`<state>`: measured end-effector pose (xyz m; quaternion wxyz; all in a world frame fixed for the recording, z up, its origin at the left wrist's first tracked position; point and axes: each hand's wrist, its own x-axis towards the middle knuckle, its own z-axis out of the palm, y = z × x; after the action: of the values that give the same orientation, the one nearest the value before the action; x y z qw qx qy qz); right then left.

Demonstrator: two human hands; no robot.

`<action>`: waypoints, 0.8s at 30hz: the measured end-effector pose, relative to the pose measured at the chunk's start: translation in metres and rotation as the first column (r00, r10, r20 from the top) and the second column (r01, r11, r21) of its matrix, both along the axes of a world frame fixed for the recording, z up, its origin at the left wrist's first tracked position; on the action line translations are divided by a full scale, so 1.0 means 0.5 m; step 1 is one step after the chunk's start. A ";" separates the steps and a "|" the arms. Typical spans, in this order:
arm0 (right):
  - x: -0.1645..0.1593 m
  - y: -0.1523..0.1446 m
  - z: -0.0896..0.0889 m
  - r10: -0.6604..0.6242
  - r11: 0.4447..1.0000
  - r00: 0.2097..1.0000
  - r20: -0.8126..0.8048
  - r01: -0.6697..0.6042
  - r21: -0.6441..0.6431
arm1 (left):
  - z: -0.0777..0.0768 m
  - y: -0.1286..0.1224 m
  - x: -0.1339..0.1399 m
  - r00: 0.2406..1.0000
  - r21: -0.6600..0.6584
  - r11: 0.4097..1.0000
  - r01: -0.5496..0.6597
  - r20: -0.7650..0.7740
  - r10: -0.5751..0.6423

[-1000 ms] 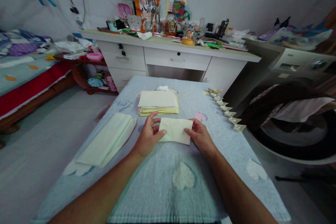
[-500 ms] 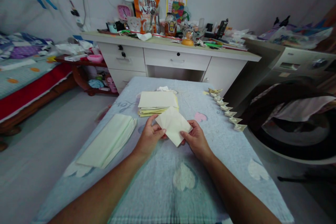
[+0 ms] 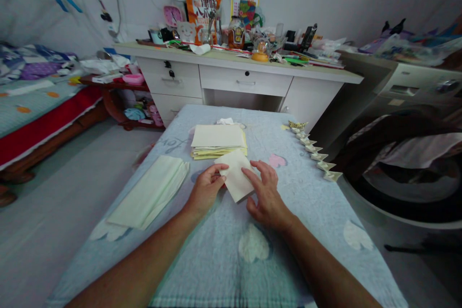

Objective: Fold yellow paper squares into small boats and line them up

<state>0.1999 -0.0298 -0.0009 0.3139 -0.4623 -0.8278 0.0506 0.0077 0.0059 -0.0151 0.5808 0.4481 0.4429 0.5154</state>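
A cream sheet of folded paper (image 3: pixel 236 175) is held above the cloth-covered table, tilted with one corner toward me. My left hand (image 3: pixel 209 184) pinches its left edge between thumb and fingers. My right hand (image 3: pixel 266 192) is at the paper's right side, fingers stretched out and thumb apart; the index fingertip rests on or just over the paper. Just beyond lies a stack of cream and yellow paper (image 3: pixel 218 137). To the left is a long folded bundle of pale paper (image 3: pixel 147 192). Several small folded paper boats (image 3: pixel 319 156) stand in a row along the right edge.
The table wears a light blue cloth (image 3: pixel 288 255) with heart patterns. Behind it, a white desk (image 3: pixel 245 79) carries a crowded mix of jars, bags and papers. A washing machine (image 3: pixel 407 91) stands at the right, a bed (image 3: pixel 43 101) at the left.
The paper has gone from a wide diamond to a narrower shape, its right part folded under. My right hand has let go of its pinch and spread its fingers. The left hand keeps its hold.
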 end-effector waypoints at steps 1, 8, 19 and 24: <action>-0.004 -0.001 -0.001 -0.010 1.000 0.999 0.038 0.009 0.014 | 0.000 -0.001 0.000 1.000 -0.006 1.000 0.011 -0.011 -0.011; -0.006 -0.010 0.009 0.063 0.997 0.985 0.158 -0.056 -0.048 | -0.009 -0.003 -0.003 0.975 0.038 0.992 0.116 -0.193 -0.107; -0.013 -0.009 0.000 0.197 0.966 0.955 0.223 -0.150 -0.210 | -0.001 -0.007 -0.015 0.692 0.318 0.899 0.299 -0.722 0.025; -0.013 -0.012 0.011 0.224 0.955 0.956 0.188 -0.176 -0.239 | 0.004 -0.002 -0.028 0.580 0.466 0.857 0.220 -0.769 0.269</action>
<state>0.1937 -0.0356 0.0045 0.1637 -0.4103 -0.8885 0.1239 -0.0063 0.0048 -0.0133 0.1627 0.7645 0.5105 0.3584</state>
